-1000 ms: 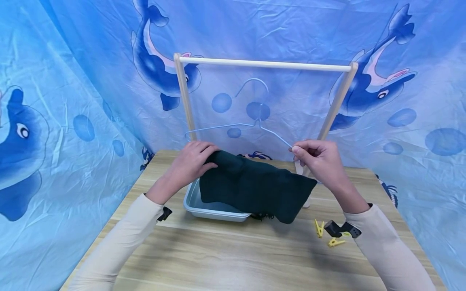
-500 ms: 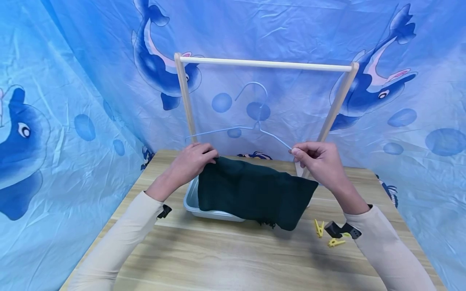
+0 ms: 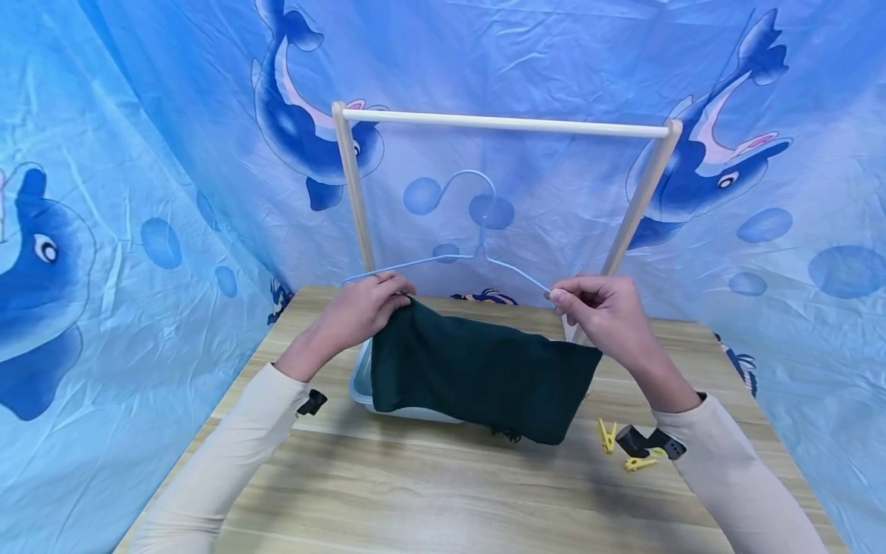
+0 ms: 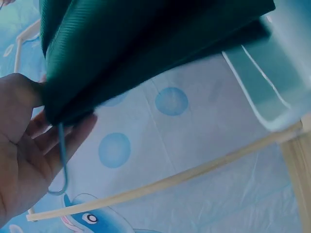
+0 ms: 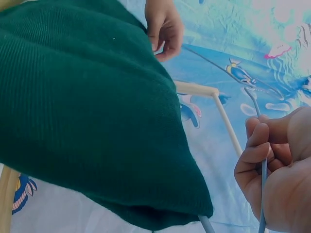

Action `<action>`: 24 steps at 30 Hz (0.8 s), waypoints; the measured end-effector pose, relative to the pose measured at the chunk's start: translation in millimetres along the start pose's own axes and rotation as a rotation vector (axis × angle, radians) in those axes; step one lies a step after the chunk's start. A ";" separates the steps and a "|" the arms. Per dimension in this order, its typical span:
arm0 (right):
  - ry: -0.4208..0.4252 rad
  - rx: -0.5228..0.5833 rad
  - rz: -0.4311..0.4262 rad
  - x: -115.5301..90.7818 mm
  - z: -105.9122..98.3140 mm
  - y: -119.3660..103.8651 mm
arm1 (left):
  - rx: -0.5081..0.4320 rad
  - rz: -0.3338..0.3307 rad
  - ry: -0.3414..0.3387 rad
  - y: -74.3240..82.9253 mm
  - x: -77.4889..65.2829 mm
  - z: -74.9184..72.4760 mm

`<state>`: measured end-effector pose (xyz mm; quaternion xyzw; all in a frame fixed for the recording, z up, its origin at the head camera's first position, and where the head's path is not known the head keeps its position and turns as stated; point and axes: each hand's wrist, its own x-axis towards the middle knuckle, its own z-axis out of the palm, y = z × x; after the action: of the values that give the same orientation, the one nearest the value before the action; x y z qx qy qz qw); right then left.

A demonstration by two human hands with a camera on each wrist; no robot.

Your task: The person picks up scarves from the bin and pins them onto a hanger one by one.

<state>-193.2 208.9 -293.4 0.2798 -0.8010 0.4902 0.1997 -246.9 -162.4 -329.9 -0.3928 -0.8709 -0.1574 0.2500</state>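
Dark green knitted cloth [image 3: 481, 377] hung folded over the lower bar of a light blue wire hanger [image 3: 477, 258], which both hands held above the wooden table [image 3: 415, 492]. The left hand [image 3: 363, 308] gripped the left end of the hanger, with its fingers curled over the wire and over the upper left corner of the cloth. The right hand [image 3: 602, 312] pinched the right arm of the hanger between thumb and bent fingers, just above the right corner of the cloth. The hanger hook [image 3: 467, 181] pointed up, below the top rail of a wooden rack [image 3: 505, 123] and apart from it. Behind the cloth, a pale grey basin [image 3: 360, 377] stood on the table, and the cloth covered most of it. Two yellow clothespins [image 3: 609, 435] lay on the table near the right forearm. A blue curtain with dolphins [image 3: 138, 154] closed the scene behind.
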 end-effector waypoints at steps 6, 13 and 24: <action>0.011 0.004 0.009 0.0 -0.6 -2.9 | -0.019 -0.004 -0.079 0.6 -2.3 -1.1; 0.021 -0.017 0.013 2.2 -2.6 -3.5 | -0.026 0.076 -0.137 -4.0 -6.3 0.7; -0.021 -0.004 0.025 9.0 -3.4 3.8 | -0.101 0.095 -0.026 8.9 -14.2 -3.9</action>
<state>-202.4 211.0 -289.0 0.2746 -0.8073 0.4882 0.1856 -230.8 -167.2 -333.9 -0.4480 -0.8453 -0.1840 0.2257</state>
